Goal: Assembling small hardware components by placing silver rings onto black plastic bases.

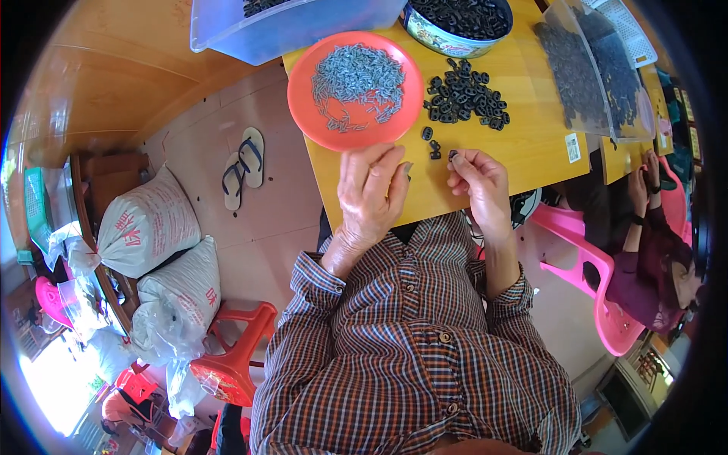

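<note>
My left hand [371, 189] is at the near rim of a round orange-red plate [299, 106], its fingers loosely bent and its thumb apart, with nothing visible in it. On the plate lies a heap of small silvery metal pins [360, 72], thinner toward the near side. My right hand [485, 189] pinches a small black plastic part [453, 155] between thumb and fingertips, just above the yellow table [425, 193]. Between the hands a few loose black parts [434, 148] lie on the table. Behind them spreads a pile of similar black parts [466, 95].
A round tub [455, 47] of black parts and a blue-tinted bin [303, 34] stand at the back. A clear bin [584, 68] is on the right, near another person [644, 280] on a pink chair [584, 250]. Sacks [152, 220], a red stool [243, 349] and slippers [244, 167] are left.
</note>
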`<control>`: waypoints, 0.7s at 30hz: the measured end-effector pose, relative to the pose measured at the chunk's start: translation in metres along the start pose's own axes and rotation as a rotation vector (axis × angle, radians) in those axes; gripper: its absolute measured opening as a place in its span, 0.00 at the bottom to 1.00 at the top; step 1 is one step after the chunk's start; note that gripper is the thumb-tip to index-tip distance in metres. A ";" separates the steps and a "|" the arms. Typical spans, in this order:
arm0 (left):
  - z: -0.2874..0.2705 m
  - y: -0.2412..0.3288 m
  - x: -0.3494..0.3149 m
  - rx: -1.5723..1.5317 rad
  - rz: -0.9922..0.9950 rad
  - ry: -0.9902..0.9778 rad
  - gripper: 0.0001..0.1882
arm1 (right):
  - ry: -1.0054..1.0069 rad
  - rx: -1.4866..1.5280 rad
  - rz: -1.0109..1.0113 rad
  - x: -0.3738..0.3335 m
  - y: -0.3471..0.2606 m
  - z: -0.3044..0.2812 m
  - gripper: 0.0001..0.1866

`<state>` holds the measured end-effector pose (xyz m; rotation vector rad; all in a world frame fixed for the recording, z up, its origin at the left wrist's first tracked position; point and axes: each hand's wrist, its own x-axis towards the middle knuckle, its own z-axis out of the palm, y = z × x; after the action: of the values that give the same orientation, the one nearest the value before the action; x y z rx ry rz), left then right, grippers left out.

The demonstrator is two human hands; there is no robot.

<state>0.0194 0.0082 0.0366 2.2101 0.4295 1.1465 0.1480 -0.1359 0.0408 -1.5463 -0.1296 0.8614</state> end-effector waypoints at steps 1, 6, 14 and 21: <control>0.004 0.003 -0.002 -0.087 -0.054 -0.003 0.14 | -0.045 0.113 0.025 0.001 0.002 -0.003 0.10; 0.011 0.016 -0.007 -0.324 -0.350 -0.151 0.12 | -0.090 0.200 0.038 -0.006 -0.004 0.000 0.09; 0.012 0.008 -0.014 -0.491 -0.360 -0.350 0.12 | -0.210 0.299 0.161 -0.021 0.000 0.012 0.09; 0.007 0.001 -0.016 -0.251 -0.015 -0.321 0.13 | -0.200 0.386 0.279 -0.018 0.005 0.009 0.09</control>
<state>0.0164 -0.0038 0.0245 2.1124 0.1568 0.7697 0.1274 -0.1394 0.0448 -1.1292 0.1069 1.1861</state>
